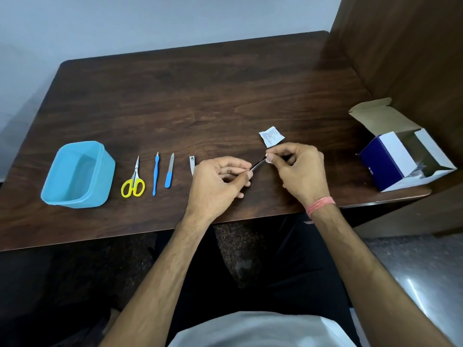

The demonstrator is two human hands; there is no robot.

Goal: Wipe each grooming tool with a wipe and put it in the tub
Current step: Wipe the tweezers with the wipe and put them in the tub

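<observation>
left hand: thumb and fingers pinch the near-left end of a slim metal tool, looks like tweezers, too small to be sure
right hand: fingertips pinch a small wipe around the tool's far-right end
tool axis: runs near-left to far-right between the hands, held just above the worktop; thin, dark, shiny, most of it hidden by fingers
key relation: tub sits far left, well apart from the hands; left hand is nearer and already holds the tool, so I'd judge the drop goes leftward with that hand, passing over the row of tools
tub: light blue plastic, open top, looks empty, near-left part of the worktop
row between tub and hands, left to right: yellow-handled scissors, blue-handled cuticle tool, blue-handled nail file, nail clipper just beside the left hand; all lie with long axis near-to-far
stage: first tool under wipe, four unwiped
wipe sachet: torn, white, printed, just beyond the right hand
box: open, blue-and-white, right edge of the worktop
</observation>
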